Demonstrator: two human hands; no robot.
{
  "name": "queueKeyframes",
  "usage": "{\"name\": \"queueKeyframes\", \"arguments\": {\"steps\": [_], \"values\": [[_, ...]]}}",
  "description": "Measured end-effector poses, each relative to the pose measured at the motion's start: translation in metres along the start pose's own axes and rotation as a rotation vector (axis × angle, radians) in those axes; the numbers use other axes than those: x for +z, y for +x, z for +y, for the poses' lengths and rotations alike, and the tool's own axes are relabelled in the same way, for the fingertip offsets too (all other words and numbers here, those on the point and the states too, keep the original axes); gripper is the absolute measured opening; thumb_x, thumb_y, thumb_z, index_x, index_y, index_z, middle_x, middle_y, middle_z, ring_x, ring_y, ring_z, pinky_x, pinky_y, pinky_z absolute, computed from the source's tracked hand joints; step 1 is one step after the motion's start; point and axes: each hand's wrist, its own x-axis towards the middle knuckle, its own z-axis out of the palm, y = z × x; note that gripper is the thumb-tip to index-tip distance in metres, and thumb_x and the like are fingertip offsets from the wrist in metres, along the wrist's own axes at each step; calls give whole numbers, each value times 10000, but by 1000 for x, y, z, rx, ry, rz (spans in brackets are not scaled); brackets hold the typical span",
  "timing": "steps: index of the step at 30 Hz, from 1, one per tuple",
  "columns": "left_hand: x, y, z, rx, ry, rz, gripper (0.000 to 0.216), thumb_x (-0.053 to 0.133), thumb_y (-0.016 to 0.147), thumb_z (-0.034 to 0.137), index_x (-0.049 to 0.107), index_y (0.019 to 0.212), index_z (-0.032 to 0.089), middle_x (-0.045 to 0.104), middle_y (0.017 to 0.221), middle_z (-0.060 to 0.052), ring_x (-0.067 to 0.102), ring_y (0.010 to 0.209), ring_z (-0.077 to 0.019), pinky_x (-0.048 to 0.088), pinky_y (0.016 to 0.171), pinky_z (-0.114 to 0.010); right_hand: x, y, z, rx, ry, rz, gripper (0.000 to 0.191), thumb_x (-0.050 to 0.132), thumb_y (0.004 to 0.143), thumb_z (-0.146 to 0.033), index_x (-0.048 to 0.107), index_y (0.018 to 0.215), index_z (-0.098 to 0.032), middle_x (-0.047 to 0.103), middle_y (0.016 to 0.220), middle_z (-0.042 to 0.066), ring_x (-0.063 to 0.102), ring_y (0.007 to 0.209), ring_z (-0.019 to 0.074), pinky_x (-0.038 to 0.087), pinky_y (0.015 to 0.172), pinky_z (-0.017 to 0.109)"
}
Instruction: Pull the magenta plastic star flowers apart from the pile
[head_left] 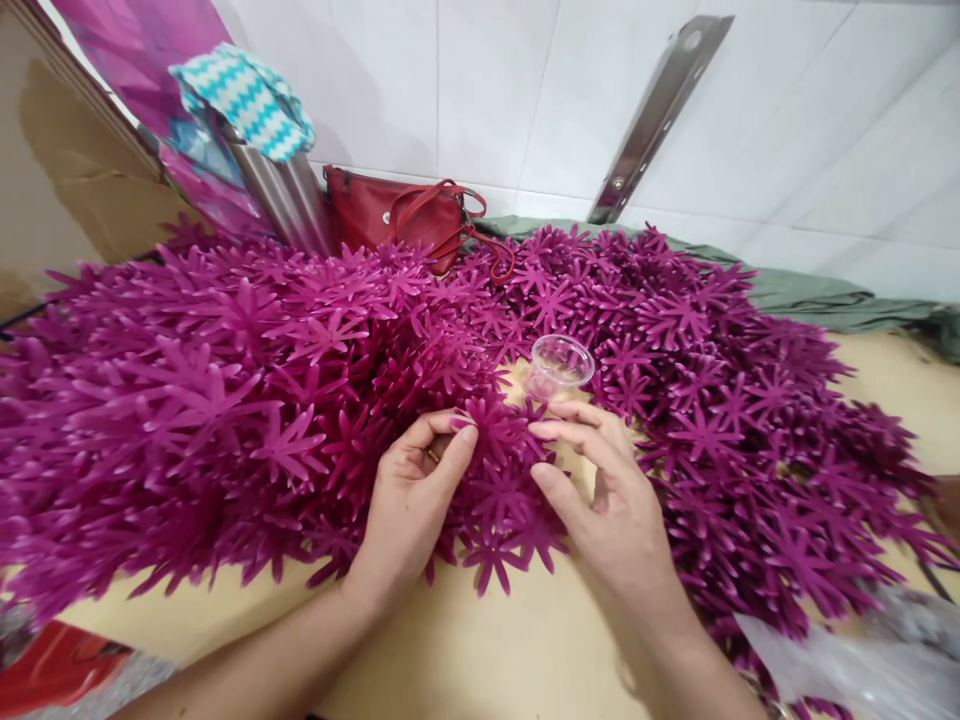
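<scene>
A big heap of magenta plastic flower pieces [225, 400] covers the tan table [480, 640]. My left hand [412, 500] pinches one magenta flower piece [491, 425] between thumb and forefinger at the heap's near edge. My right hand [607, 490] is beside it, thumb and fingers curled toward the same flower piece and touching its right side. A small clear plastic cup [559, 365] stands just beyond my fingertips among the flowers.
A red handbag [390, 215] lies at the back against the white tiled wall. A metal bracket [652, 110] leans on the wall. Green cloth [810, 295] lies behind the heap. Clear plastic wrap [862, 655] sits at the lower right, something red [52, 665] at the lower left.
</scene>
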Motion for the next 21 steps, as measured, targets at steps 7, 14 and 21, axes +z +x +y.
{"name": "queueKeyframes", "arguments": {"steps": [7,14,21], "values": [[2,-5,-1,145,293,-166,85,780,871,280,806,930,226,725,1060,-66,671,1053,-206,520,954,-287,7,-6,-5,65,117,58,66,715,945,-287,709,880,-285,715,1003,31,651,1033,242,467,985,417],[-1,-5,4,214,269,-8,208,742,916,293,807,1112,264,701,1236,-64,628,1213,-213,467,1085,-283,5,-3,1,302,352,120,92,749,911,-281,712,994,-266,726,1002,15,666,977,191,499,920,324],[-6,-5,2,360,354,-16,227,672,974,287,771,1178,278,685,1270,-43,598,1273,-205,447,1138,-315,3,0,3,343,308,37,137,711,928,-337,694,849,-226,658,772,-8,565,712,154,452,653,270]]}}
